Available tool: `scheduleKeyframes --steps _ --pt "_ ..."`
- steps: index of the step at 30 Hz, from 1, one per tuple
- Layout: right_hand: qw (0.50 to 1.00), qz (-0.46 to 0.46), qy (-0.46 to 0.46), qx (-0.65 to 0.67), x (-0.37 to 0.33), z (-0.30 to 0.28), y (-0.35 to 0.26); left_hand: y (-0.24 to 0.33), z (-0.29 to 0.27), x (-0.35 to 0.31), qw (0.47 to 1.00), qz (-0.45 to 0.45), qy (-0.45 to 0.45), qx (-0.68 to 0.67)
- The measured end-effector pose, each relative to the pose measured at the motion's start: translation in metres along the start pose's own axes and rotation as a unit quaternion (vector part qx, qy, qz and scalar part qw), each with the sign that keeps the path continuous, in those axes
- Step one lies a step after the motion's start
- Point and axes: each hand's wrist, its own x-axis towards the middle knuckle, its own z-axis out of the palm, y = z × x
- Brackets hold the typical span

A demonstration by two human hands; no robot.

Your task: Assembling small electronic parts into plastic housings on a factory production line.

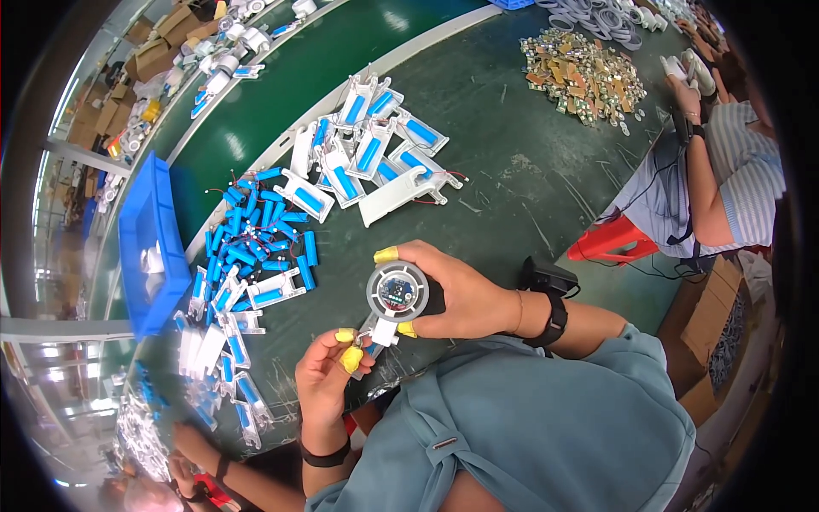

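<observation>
My right hand, yellow covers on thumb and a fingertip, grips a round grey ring-shaped housing. A small circuit board shows inside the ring, and a short white handle part juts from its lower side. Beside that handle part my left hand, also with yellow-covered fingertips, is closed in a pinch. A bit of blue shows next to its fingers; what exactly they pinch is too small to make out. Both hands are over the table's near edge, close to my body.
White handle shells with blue cells lie heaped ahead. Loose blue battery cells are piled at left, beside a blue bin. Small circuit boards form a heap at far right. A green conveyor runs behind. Co-workers sit on both sides.
</observation>
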Motion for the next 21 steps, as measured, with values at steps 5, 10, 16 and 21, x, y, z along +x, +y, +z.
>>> scheduleKeyframes --steps 5,10,16,21 --pt "1.0 -0.014 0.016 0.016 -0.0005 0.0006 0.0058 -0.0054 0.0023 0.0007 1.0 -0.012 0.009 0.008" --pt "0.999 -0.028 0.021 0.012 0.0 0.001 0.0065 -0.0056 0.0032 0.0016 1.0 -0.01 0.012 0.007" --pt "1.0 -0.023 0.019 0.011 -0.0002 0.0006 0.0063 -0.0066 0.0041 0.0014 1.0 -0.02 0.013 0.009" --pt "1.0 -0.023 0.019 0.009 0.0013 0.0012 0.0075 -0.0062 0.0031 0.0021 1.0 -0.024 0.014 0.008"
